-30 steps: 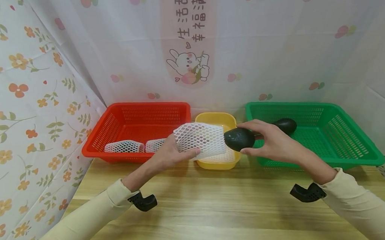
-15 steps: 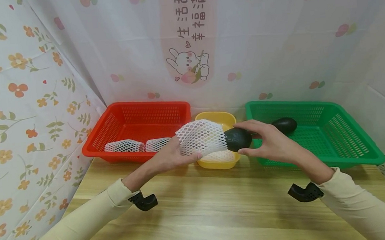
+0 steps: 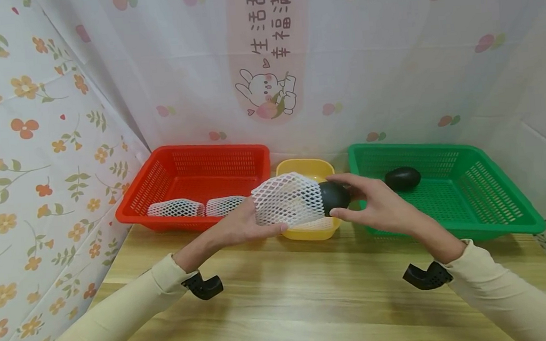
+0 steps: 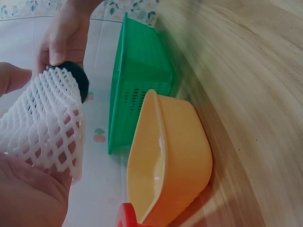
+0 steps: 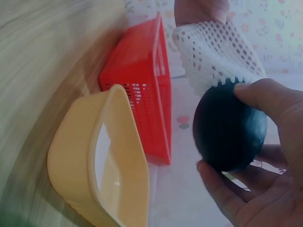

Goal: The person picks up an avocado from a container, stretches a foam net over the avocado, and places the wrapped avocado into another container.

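In the head view my left hand [image 3: 238, 221] grips the closed-off end of a white foam net sleeve [image 3: 287, 199], thumb in front. My right hand [image 3: 379, 202] holds a dark avocado [image 3: 335, 197] between thumb and fingers. The avocado's tip is inside the sleeve's mouth; its rounder part shows outside. In the right wrist view the net's toothed edge lies against the avocado [image 5: 229, 127], close by the right thumb. Through the left wrist view, the sleeve [image 4: 45, 123] spreads over the left palm. Some left fingers are hidden by the net.
Behind the hands sits a yellow basket [image 3: 311, 236] with white netting inside. A red basket [image 3: 214, 152] at left holds two netted pieces [image 3: 176, 208], dark showing through the mesh. The green basket [image 3: 472, 197] at right holds another avocado [image 3: 402, 179]. Wooden tabletop [image 3: 302, 302] lies in front.
My right hand has moved left, pushing the avocado a little deeper into the net sleeve, so less of it shows. The left hand has barely moved and keeps its grip on the net.
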`<action>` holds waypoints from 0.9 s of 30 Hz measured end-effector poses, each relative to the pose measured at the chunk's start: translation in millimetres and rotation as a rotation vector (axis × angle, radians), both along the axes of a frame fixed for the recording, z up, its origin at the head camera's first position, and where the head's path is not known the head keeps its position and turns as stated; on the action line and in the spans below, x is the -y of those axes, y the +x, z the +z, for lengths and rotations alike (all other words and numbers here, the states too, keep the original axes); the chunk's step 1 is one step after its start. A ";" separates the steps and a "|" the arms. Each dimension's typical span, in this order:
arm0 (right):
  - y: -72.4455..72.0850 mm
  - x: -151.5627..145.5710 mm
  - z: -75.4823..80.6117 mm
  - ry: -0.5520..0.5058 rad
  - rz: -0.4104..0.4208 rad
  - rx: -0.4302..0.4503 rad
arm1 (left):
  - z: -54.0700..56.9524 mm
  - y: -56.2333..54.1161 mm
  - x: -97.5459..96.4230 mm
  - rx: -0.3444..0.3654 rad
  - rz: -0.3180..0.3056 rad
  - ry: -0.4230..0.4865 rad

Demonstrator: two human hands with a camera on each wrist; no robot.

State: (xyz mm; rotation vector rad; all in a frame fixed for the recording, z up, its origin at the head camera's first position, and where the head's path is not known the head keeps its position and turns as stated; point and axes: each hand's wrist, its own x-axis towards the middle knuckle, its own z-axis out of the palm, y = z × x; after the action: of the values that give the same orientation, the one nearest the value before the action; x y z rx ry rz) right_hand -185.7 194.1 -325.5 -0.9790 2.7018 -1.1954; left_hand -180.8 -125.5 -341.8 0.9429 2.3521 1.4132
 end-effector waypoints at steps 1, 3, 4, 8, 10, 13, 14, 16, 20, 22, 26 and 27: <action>0.2 0.6 -0.2 -0.016 -0.001 0.007 | -0.2 0.1 -0.1 0.001 -0.005 0.004; -0.1 2.2 -1.4 -0.054 0.005 0.025 | -0.2 0.4 -1.0 0.008 -0.012 0.014; -0.4 3.0 -2.1 -0.073 0.010 0.036 | -0.1 0.6 -1.5 0.016 -0.014 0.021; -1.8 5.1 -4.7 -0.144 0.042 0.111 | 0.5 1.6 -3.1 0.058 -0.001 0.028; -2.0 5.2 -5.4 -0.166 0.056 0.146 | 0.5 1.6 -3.7 0.067 0.001 0.028; -1.0 5.2 -5.3 -0.181 0.074 0.179 | 0.0 0.9 -5.0 0.073 -0.021 0.038; -0.6 5.2 -5.3 -0.181 0.082 0.181 | -0.4 0.3 -5.7 0.075 -0.032 0.045; 0.3 5.8 -4.8 -0.173 0.093 0.184 | -0.8 -0.5 -7.0 0.073 -0.040 0.041; 2.2 5.9 -3.8 -0.171 0.127 0.186 | -0.7 -1.3 -9.1 0.068 -0.028 0.031; 3.0 5.3 -3.7 -0.179 0.140 0.186 | -0.2 -0.9 -9.4 0.067 -0.018 0.029; 3.8 3.6 -4.6 -0.195 0.124 0.179 | 0.2 -0.1 -9.7 0.065 -0.006 0.030; 4.0 3.4 -4.8 -0.195 0.113 0.180 | 0.1 -0.1 -9.9 0.068 -0.005 0.032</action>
State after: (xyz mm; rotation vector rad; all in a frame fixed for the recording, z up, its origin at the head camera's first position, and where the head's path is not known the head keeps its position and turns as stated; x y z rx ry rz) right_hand -181.7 190.7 -330.3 -0.9770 2.3958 -1.4680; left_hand -180.9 -115.5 -341.8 0.8935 2.2836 1.4614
